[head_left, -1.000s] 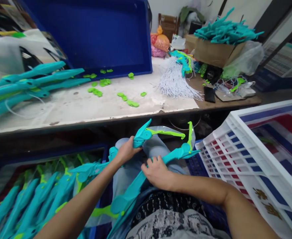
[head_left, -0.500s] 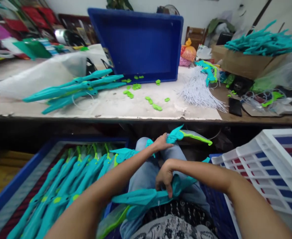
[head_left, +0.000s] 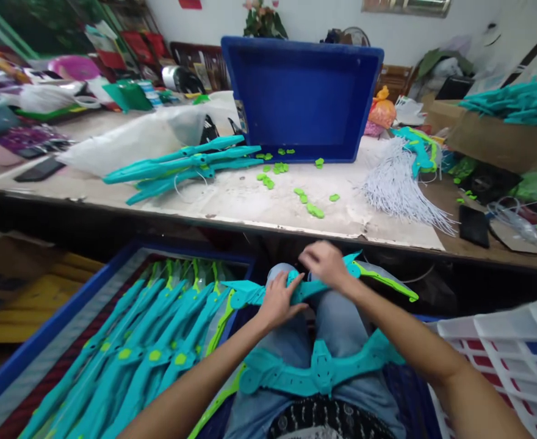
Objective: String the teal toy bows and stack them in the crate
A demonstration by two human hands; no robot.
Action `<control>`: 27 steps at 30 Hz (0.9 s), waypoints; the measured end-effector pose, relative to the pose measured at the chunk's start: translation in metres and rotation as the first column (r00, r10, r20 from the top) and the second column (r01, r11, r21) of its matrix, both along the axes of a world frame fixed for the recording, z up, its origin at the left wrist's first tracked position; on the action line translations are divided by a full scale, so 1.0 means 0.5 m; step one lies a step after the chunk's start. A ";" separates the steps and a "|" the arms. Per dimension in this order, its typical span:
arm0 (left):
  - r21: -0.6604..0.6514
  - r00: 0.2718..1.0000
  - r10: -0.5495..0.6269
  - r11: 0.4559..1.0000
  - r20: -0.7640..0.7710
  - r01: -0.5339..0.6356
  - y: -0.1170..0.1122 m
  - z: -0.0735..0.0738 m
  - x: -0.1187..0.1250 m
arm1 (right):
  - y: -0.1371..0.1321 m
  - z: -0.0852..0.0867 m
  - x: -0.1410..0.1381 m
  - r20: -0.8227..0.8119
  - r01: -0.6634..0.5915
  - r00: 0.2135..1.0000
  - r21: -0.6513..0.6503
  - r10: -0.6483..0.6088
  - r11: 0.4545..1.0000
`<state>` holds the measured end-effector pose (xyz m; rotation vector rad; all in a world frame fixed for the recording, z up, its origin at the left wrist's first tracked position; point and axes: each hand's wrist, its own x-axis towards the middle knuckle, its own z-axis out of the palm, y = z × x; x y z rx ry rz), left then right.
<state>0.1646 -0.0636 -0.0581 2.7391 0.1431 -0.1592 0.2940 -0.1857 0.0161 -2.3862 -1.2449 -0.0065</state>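
A teal toy bow [head_left: 312,288] with lime-green tips lies across the knees. My left hand [head_left: 281,299] is wrapped over its middle, thumb on the near side. Just right of it, over the bow, my right hand [head_left: 326,263] is closed with curled fingers and slightly blurred; what it holds, if anything, is hidden. A second toy bow [head_left: 291,377] rests on the lap nearer my body, with neither hand on it.
Several finished-looking bows [head_left: 158,341] fill a blue crate [head_left: 62,332] at left. On the table are small lime-green pieces [head_left: 314,210], stacked bows [head_left: 190,160], white strings [head_left: 399,189] and an upright blue bin [head_left: 302,100]. A white basket [head_left: 501,341] stands at right.
My right hand has left the near bow and moved up to the far one. My left hand has slid left to that bow's middle. The view has turned left.
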 end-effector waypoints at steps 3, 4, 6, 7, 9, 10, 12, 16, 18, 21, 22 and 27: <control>0.016 0.999 -0.043 0.999 0.018 0.042 0.007 -0.008 -0.017 | 0.032 0.022 0.152 0.187 0.278 0.942 0.027 -0.278 0.960; 0.026 0.997 -0.069 0.997 0.034 0.068 0.012 -0.009 -0.022 | 0.040 0.021 0.187 0.206 0.289 0.937 0.001 -0.283 0.957; 0.057 0.992 -0.103 0.994 0.076 0.099 0.018 -0.010 -0.024 | 0.050 0.008 0.227 0.220 0.268 0.943 -0.054 -0.251 0.962; 0.069 0.990 -0.108 0.992 0.091 0.102 0.018 -0.011 -0.022 | 0.049 -0.001 0.234 0.226 0.262 0.944 -0.068 -0.241 0.963; 0.074 0.990 -0.107 0.992 0.091 0.101 0.008 -0.008 -0.009 | 0.039 -0.017 0.234 0.242 0.274 0.937 -0.058 -0.253 0.960; 0.068 0.991 -0.110 0.992 0.077 0.104 -0.002 -0.005 0.001 | 0.031 -0.023 0.231 0.248 0.283 0.932 -0.038 -0.265 0.958; 0.051 0.992 -0.118 0.992 0.044 0.116 -0.027 0.007 0.023 | 0.021 -0.027 0.231 0.250 0.269 0.931 0.021 -0.266 0.963; 0.040 0.993 -0.114 0.993 -0.037 0.115 -0.064 0.033 0.057 | 0.049 -0.015 0.247 0.191 0.174 0.966 0.025 -0.176 0.984; 0.025 0.990 -0.129 0.991 -0.063 0.131 -0.065 0.036 0.060 | 0.072 -0.007 0.249 0.170 0.179 0.970 -0.031 -0.171 0.983; 0.000 0.982 -0.181 0.983 -0.057 0.181 -0.052 0.030 0.053 | 0.069 -0.001 0.237 0.242 0.281 0.932 -0.013 -0.270 0.960; -0.005 0.980 -0.189 0.982 -0.056 0.189 -0.049 0.028 0.051 | 0.055 -0.001 0.231 0.278 0.317 0.911 -0.007 -0.303 0.948; -0.096 0.984 -0.135 0.988 -0.113 0.125 -0.045 0.035 0.058 | -0.044 -0.011 0.225 0.311 0.268 0.923 -0.095 -0.227 0.959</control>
